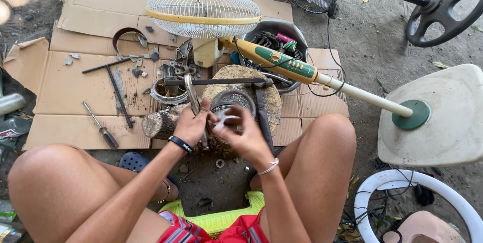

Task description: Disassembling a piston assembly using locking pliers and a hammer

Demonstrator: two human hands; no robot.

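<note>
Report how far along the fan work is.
Done: the fan lies on the cardboard, and loose parts are spread there. In hand: left hand grips pliers, right hand holds a small metal part over the round motor piece. Left: screwdriver lies untouched.

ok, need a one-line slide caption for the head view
Seated person's left hand grips pliers while right hand holds a round metal fan part over a wooden block.
</note>
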